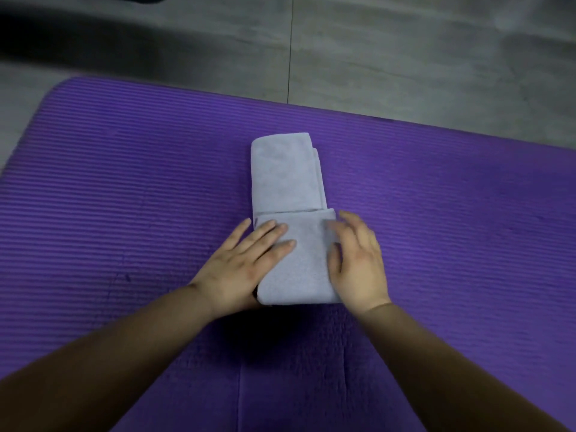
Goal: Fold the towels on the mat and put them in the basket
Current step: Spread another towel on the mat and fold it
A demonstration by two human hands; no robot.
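Nearest, two bare forearms coming in over the near edge of the purple mat (124,182), angled toward its middle. Left hand (240,263) flat and fully open, fingers straight and close together, pressing on the left side of the near flap of the towel (290,182), wrist just beside the flap's near left corner. Right hand (358,263) likewise open, fingers loosely spread and blurred along the flap's right edge, thumb lying on the cloth, nothing visibly pinched or gripped. Between the hands, pale grey-blue cloth: a long narrow folded strip lying near-to-far around the middle of the mat, near end doubled back over itself into a squarish flap, far end uncovered, layered edges showing along its right side. Beyond the towel, bare ribbed mat up to its far edge and rounded far left corner. Past that, grey tiled floor (420,57) with one seam line, and a dark blurred shape (78,35) at far left
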